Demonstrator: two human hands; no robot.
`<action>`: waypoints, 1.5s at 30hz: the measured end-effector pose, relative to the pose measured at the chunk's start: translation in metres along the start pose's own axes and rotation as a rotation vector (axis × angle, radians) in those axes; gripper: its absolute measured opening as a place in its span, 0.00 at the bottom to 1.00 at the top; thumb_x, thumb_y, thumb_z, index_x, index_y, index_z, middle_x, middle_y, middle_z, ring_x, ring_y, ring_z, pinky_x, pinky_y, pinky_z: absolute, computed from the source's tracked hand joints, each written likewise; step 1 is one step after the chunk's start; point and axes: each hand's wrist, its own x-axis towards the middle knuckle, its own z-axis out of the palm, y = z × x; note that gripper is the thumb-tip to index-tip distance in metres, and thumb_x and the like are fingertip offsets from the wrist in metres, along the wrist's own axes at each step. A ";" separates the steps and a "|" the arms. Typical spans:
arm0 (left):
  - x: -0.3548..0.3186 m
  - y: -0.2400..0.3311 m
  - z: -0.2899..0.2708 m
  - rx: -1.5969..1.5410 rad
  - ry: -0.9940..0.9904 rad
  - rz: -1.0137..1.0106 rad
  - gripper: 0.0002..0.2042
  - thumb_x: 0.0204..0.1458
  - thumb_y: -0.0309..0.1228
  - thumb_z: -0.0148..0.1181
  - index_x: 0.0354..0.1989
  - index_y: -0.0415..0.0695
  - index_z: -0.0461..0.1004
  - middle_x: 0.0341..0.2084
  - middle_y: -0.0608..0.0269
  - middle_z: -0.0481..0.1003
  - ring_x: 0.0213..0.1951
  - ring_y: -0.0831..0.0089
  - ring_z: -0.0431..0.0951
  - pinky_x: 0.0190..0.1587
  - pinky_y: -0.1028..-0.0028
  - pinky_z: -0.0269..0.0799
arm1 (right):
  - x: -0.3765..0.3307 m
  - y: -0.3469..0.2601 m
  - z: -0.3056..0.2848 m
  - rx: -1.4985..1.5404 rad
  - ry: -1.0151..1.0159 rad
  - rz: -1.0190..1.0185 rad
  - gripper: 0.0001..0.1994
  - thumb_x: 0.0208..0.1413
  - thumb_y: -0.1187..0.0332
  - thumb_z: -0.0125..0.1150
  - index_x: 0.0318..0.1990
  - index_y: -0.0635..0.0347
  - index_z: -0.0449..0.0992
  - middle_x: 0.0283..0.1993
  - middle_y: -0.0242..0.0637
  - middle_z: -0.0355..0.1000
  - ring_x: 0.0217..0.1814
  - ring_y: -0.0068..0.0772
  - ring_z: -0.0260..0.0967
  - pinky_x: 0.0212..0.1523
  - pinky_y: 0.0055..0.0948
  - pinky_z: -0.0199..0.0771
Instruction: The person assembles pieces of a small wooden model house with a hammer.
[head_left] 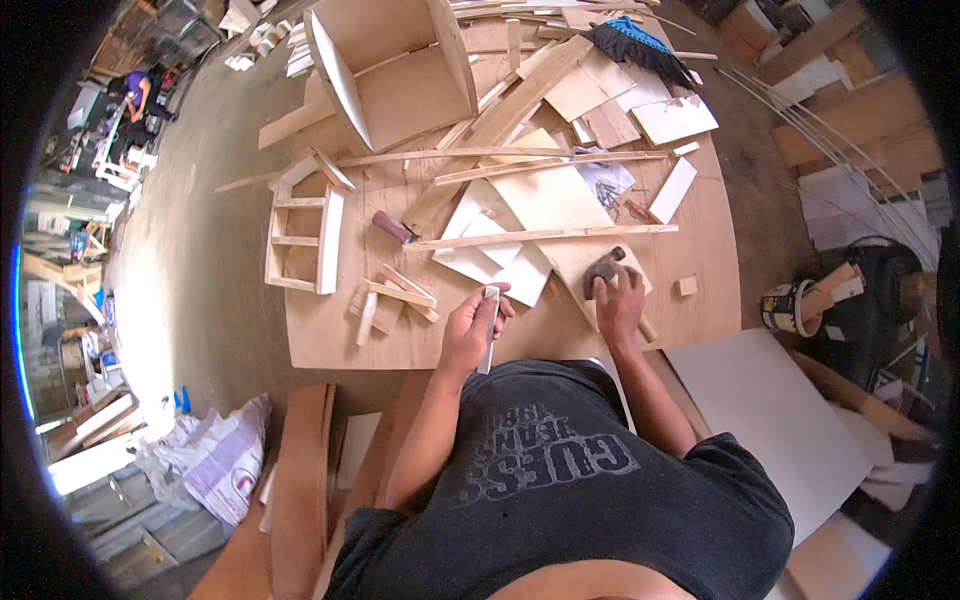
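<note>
My left hand (470, 332) is closed around a narrow whitish strip (490, 325), held upright near the table's front edge. To its right, my right hand (622, 303) has its fingers curled over a hammer (603, 271). The hammer's dark head shows beyond the fingers, and its wooden handle end sticks out below the hand. Under the hammer lies a long pale board (560, 215). White panel pieces (485, 240) lie partly beneath that board, and a thin wooden strip (560, 236) crosses over it.
An open wooden box (400, 95) stands at the far left of the table (700, 260), with a small divided frame (325, 240) nearer. Short sticks (400, 292), a purple-handled tool (389, 226), nails (608, 190), a small block (686, 287) and a blue-black brush (640, 50) lie around.
</note>
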 end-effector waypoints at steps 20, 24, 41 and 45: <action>-0.023 0.001 -0.196 0.404 -0.026 0.075 0.25 0.68 0.31 0.61 0.73 0.38 0.71 0.41 0.62 0.78 0.35 0.80 0.76 0.38 0.76 0.75 | -0.068 -0.221 0.064 0.339 -0.281 -0.110 0.17 0.62 0.72 0.70 0.58 0.57 0.81 0.42 0.44 0.81 0.39 0.42 0.81 0.42 0.40 0.81; -0.033 -0.020 -0.216 0.431 0.160 0.043 0.31 0.61 0.29 0.68 0.73 0.36 0.69 0.48 0.56 0.76 0.35 0.74 0.81 0.37 0.74 0.78 | -0.076 -0.224 0.078 0.428 -0.543 -0.055 0.20 0.61 0.72 0.70 0.61 0.57 0.78 0.46 0.47 0.81 0.42 0.47 0.81 0.46 0.42 0.82; -0.044 -0.002 -0.228 0.515 0.285 -0.111 0.16 0.68 0.40 0.63 0.50 0.39 0.84 0.29 0.67 0.83 0.30 0.78 0.83 0.34 0.76 0.75 | -0.097 -0.192 0.123 -0.062 -0.323 0.125 0.24 0.55 0.66 0.76 0.55 0.65 0.72 0.50 0.54 0.72 0.52 0.65 0.74 0.52 0.56 0.77; -0.019 -0.002 -0.215 0.374 0.172 -0.113 0.17 0.67 0.39 0.64 0.55 0.40 0.84 0.31 0.65 0.83 0.31 0.78 0.84 0.35 0.75 0.76 | -0.122 -0.137 0.157 -0.093 -0.263 0.103 0.31 0.54 0.63 0.80 0.58 0.67 0.68 0.51 0.54 0.70 0.51 0.64 0.73 0.52 0.56 0.77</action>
